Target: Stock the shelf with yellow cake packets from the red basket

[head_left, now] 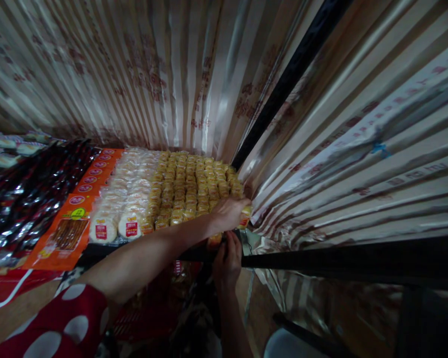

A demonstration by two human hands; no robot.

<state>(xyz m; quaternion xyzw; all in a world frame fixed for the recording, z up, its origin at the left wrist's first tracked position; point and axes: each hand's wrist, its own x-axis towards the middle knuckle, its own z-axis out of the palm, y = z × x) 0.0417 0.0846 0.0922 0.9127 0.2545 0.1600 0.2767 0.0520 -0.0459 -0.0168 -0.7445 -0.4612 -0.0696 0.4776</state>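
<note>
The left hand (pixel 227 213) reaches forward across the front of the shelf, fingers curled over a small yellow-wrapped snack packet (pixel 245 217) at the right front corner of the display, seemingly grasping it, though the palm hides most of the packet. The right hand (pixel 227 261) sits just below and toward six o'clock of the left, fingers closed around the black metal shelf rail (pixel 321 258) at its corner, next to another yellowish packet (pixel 214 240) half hidden under the left wrist. So the packet lies at twelve o'clock from the right hand and directly under the left, which is the nearer one. From the hands toward ten and eleven o'clock spreads the block of small yellow packets in tight rows (pixel 194 186), its rows running away toward the back. Farther toward nine o'clock lie round white cakes in clear wrappers (pixel 119 219), then flat orange packs (pixel 72 231) and glossy black-and-red packs (pixel 30 194). Striped shiny wrapping sheets (pixel 358 149) hang behind and at three o'clock.
</note>
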